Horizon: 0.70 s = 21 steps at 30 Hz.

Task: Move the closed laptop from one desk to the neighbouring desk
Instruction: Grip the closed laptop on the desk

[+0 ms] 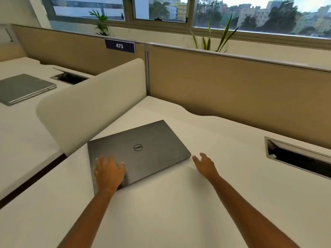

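White tabletop (179,203) fills the lower and centre frame, backed by a tan partition (232,90), with windows and two plants along the top. Closed grey laptop (143,149) lies flat on this tabletop at centre frame, logo side up, turned at an angle to the desk edge, its left corner close to the cream divider (89,108).

Left hand (108,171) rests palm-down on the laptop's near left corner, fingers spread wide over the lid, not curled under any edge that can be seen. Right hand (206,166) is open, fingers loosely spread, just beside the laptop's right corner; contact with the laptop can't be told, and it grips nothing.

Neighbouring tabletop (21,136) sits beyond the divider at left of frame. A second closed laptop (25,87) lies on it at upper left, next to an open cable hatch (69,77). Another cable hatch (297,158) is at the right edge. A sign reading 473 (119,46) is mounted on the partition top.
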Available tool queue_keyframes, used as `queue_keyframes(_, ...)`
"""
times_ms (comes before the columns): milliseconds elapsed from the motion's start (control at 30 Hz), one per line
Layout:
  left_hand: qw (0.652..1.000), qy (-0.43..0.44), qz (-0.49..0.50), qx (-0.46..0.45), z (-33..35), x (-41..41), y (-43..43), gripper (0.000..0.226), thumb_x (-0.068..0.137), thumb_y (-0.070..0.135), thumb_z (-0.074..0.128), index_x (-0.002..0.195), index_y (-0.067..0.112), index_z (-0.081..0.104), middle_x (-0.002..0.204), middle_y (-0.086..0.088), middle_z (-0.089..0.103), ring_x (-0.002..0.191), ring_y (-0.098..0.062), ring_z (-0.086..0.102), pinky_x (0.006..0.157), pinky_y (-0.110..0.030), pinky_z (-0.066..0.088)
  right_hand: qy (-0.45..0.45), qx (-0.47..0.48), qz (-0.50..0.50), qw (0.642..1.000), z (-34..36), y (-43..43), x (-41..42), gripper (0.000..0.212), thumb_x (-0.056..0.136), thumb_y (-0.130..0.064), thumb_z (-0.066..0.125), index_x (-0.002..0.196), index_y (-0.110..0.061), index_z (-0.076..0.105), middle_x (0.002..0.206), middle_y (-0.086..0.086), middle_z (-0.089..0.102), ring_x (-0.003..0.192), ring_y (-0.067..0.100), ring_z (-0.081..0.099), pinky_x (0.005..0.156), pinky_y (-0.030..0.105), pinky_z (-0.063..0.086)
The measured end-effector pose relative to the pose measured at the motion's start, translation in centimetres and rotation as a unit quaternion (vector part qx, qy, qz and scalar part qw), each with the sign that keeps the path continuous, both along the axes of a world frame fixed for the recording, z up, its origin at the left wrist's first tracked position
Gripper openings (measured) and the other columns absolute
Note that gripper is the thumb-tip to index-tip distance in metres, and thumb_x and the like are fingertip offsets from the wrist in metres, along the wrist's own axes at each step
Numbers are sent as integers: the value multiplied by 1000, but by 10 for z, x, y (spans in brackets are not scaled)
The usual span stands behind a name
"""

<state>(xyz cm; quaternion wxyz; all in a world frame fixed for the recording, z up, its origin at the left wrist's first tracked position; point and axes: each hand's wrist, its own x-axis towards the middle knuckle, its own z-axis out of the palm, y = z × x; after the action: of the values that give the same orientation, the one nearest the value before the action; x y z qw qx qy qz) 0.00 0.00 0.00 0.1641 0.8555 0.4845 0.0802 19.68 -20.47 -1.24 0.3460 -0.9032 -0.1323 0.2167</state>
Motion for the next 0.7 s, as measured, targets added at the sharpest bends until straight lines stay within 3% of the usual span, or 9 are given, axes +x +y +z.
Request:
queue_keyframes(100, 993, -25, 82, -82, -1, -9, 26, 48, 89, 24, 53, 125, -6, 44, 133, -32, 41, 124, -44, 38, 100, -52, 38, 18, -5, -18, 1000, 2, 24, 15, 51, 96, -33, 39, 133, 1, 40, 144, 18, 41, 133, 31, 37, 109, 34, 29)
queue_keyframes(167, 979, -60, 113, -157, -2, -13, 39, 51, 90, 23, 52, 129, -6, 37, 135, -32, 38, 122, -46, 40, 99, -51, 38, 31, -3, -21, 999, 2, 40, 24, 40, 95, -32, 39, 106, 3, 56, 120, 22, 55, 113, 29, 50, 98, 34, 38)
queue_keyframes(233, 972, -87, 124, -181, -5, -14, 48, 54, 91, 21, 52, 133, -7, 32, 137, -33, 38, 124, -47, 39, 101, -52, 38, 24, -9, -22, 999, 2, 52, 29, 40, 95, -31, 38, 65, -7, 47, 92, 16, 52, 89, 23, 48, 80, 32, 38)
queue_keyframes(300, 968, -101, 137, -184, -7, -15, 55, 54, 91, 19, 51, 134, -7, 30, 137, -32, 39, 124, -48, 40, 101, -52, 39, 24, -4, -27, 999, 2, 62, 34, 44, 96, -31, 38, 55, -13, 37, 82, 13, 49, 85, 23, 45, 76, 31, 34)
queue_keyframes(367, 963, -115, 156, -189, -8, -15, 63, 52, 91, 18, 51, 132, -7, 32, 135, -32, 41, 122, -47, 42, 100, -52, 40, 34, -11, -26, 999, 2, 73, 37, 38, 95, -33, 38, 71, -7, 53, 92, 20, 55, 93, 30, 51, 82, 35, 40)
queue_keyframes(400, 959, -122, 167, -196, -8, -14, 67, 50, 91, 18, 52, 130, -8, 34, 134, -33, 42, 121, -47, 43, 99, -51, 40, 38, -17, -27, 999, 2, 78, 37, 39, 95, -35, 40, 94, 0, 58, 108, 24, 58, 104, 35, 53, 89, 38, 42)
queue_keyframes(467, 950, -136, 185, -212, -8, -11, 73, 48, 91, 19, 52, 126, -10, 38, 131, -33, 45, 118, -47, 45, 99, -51, 41, 50, -25, -34, 998, 3, 83, 39, 56, 93, -39, 45, 124, 7, 45, 131, 25, 51, 120, 39, 47, 100, 41, 40)
queue_keyframes(700, 937, -152, 233, -213, -18, -12, 82, 40, 92, 22, 49, 106, -15, 53, 114, -36, 56, 107, -48, 51, 93, -50, 45, 48, -49, -24, 997, -12, 84, 42, 69, 84, -53, 53, 114, 9, 51, 120, 23, 57, 110, 37, 54, 85, 37, 44)
